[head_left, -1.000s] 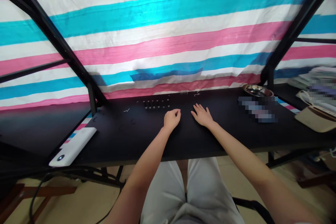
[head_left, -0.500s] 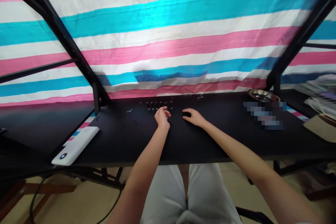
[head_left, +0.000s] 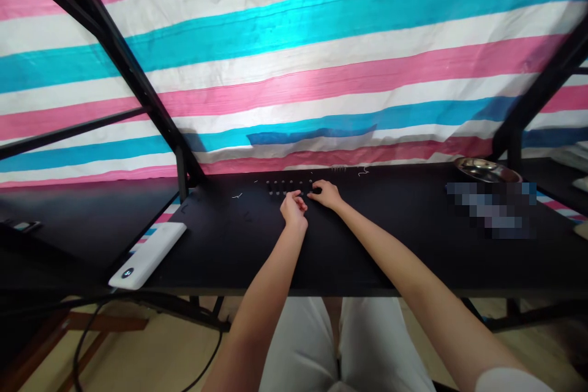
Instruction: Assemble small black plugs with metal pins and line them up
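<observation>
- Head view: striped sheet (head_left: 294, 30) behind everything.
- Black table (head_left: 211, 245) before it.
- White box (head_left: 149, 254) at the table's left edge.
- Metal dish (head_left: 487, 170) at the far right.
- Left hand (head_left: 293, 208) half curled beside the pegs; cannot tell if it holds anything.
- Right hand (head_left: 327, 194), thumb and fingers parted, at the row's right end; grip cannot be told.
- Dark pegs (head_left: 276, 187) in a row near the far edge.
- White thread (head_left: 237, 196) left of them.
</observation>
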{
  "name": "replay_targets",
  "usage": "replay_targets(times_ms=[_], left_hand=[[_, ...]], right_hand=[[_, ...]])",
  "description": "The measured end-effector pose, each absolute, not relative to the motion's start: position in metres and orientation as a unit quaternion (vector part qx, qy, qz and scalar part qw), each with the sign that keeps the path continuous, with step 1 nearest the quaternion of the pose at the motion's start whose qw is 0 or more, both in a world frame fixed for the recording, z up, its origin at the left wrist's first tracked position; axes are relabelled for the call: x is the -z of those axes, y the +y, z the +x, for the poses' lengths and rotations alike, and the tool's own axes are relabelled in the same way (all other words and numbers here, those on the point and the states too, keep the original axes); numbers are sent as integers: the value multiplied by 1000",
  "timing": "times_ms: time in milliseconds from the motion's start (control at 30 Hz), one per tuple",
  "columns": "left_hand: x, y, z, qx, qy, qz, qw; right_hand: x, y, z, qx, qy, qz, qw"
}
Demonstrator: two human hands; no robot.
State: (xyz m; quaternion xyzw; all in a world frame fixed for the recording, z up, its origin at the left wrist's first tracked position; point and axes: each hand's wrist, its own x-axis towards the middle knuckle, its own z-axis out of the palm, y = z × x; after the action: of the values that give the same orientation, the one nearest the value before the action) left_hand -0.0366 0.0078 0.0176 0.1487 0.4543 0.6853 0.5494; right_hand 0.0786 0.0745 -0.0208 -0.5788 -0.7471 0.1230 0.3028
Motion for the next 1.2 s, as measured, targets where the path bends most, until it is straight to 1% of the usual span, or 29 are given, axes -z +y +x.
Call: replay_targets(times_ms=[233,367,433,567,633,733,867,933,1033,1200], left_hand=[[-21,7,-37,-673,453,150,565],[-21,6,-35,-639,470,224,567],[-19,4,-33,-620,492,306,529],[-13,-1,-26,-596,500,472,414],[-11,-1,-25,-598,488,498,396],[-13,-1,-25,-608,463,487,423],[-17,-1,-25,-610,412,469,489],[-18,-1,-25,-603,387,466,519],[-19,-2,-25,-603,373,454,539],[-22,-4,-26,-609,385,429,544]], right_hand=[[25,68,81,-130,-769,-532,328],[16,48,85,-137,-773,-518,341],[7,38,87,-117,-783,-513,332],[-8,22,94,-54,-814,-501,288],[-13,15,97,-49,-809,-504,300],[-17,6,100,-101,-776,-505,364],[-18,-1,97,-238,-686,-459,512],[-19,0,93,-306,-629,-437,566],[-20,2,91,-371,-569,-417,604],[-22,3,93,-416,-508,-403,638]])
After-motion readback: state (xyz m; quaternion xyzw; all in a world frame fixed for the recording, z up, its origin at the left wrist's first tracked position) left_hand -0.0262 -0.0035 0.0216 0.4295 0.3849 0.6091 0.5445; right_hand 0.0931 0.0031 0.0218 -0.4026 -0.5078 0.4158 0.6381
